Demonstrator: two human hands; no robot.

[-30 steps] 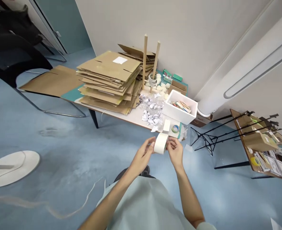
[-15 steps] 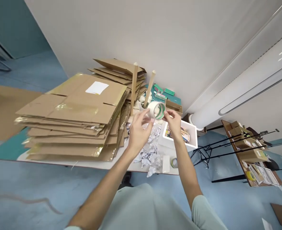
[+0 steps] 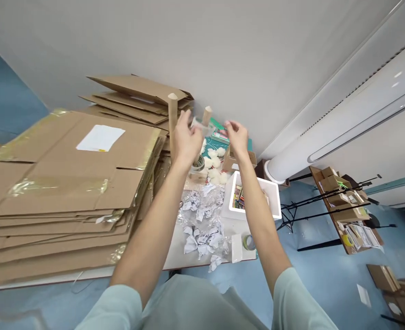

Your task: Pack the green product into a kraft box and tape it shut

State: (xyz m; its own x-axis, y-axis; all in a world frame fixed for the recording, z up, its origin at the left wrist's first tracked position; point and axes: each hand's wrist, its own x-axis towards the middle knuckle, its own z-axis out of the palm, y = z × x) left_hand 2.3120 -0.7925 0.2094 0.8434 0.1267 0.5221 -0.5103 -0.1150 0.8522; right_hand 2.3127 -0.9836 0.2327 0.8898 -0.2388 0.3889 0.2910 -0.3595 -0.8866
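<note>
Nearest are two pale green sleeves [image 3: 116,307], bare arms stretching from them over the table [image 3: 175,254]. Along its near edge lie crumpled white paper [image 3: 202,240], a small white block [image 3: 236,247] and, just beside that, a greenish tape roll [image 3: 249,243]. To the left, flattened cardboard [image 3: 65,178] is stacked high, a white sheet [image 3: 100,137] on top; to the right, a white foam box [image 3: 276,201] holds a jumble of small items. Farther in, the left hand [image 3: 187,140] is raised beside the top of a wooden post [image 3: 207,113], where a white tape roll [image 3: 204,129] is. The roll is blurred, so I cannot tell whether thumb and fingers pinch it or merely touch. The right hand [image 3: 237,136] is up opposite, thumb and fingers drawn close together; what they grip, if anything, is unclear. Beyond are fluffy white balls [image 3: 213,161], more folded cardboard [image 3: 134,87] and a pale wall [image 3: 223,50].
</note>
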